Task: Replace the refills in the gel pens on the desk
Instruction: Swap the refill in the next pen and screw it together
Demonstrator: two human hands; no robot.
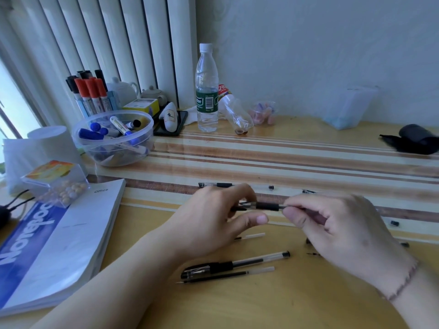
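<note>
Above the striped wooden bench (308,162), the left hand (213,222) and right hand (344,229) each pinch an end of a clear gel pen with a black rubber grip (267,206), held level between them. A capped black gel pen (235,263) and a loose black refill (225,274) lie nearer.

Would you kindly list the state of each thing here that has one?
Held gel pen: lifted, gripped at both ends.
Left hand: grips the pen.
Right hand: pinches the pen's end.
Near gel pen: capped, lying flat.
Loose refill: lying beside it.
Water bottle: upright, capped.
</note>
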